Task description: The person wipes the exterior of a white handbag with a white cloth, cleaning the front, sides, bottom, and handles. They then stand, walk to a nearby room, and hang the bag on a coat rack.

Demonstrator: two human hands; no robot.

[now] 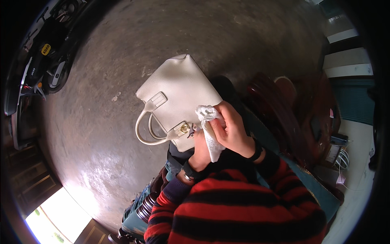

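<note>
A cream leather handbag [186, 88] lies across my lap, its two handles [140, 128] pointing left. A gold metal ring fitting [184, 128] shows at the base of the nearer handle. My right hand [234, 129] pinches a bunched white textured cloth [213, 134] above the bag's lower right part. The cloth hangs down over my left hand [201, 149], which rests at the bag's lower edge beside a small charm or tag [193, 130] near the fitting. Most of my left fingers are hidden, so what they grip cannot be told.
A black motor scooter [45, 67] stands at the upper left on the concrete floor [106, 76]. Dark red wooden furniture [274, 106] is at my right. Beyond it are a coiled white cable [342, 160] and a box [332, 154]. A bright doorway [58, 216] opens at the lower left.
</note>
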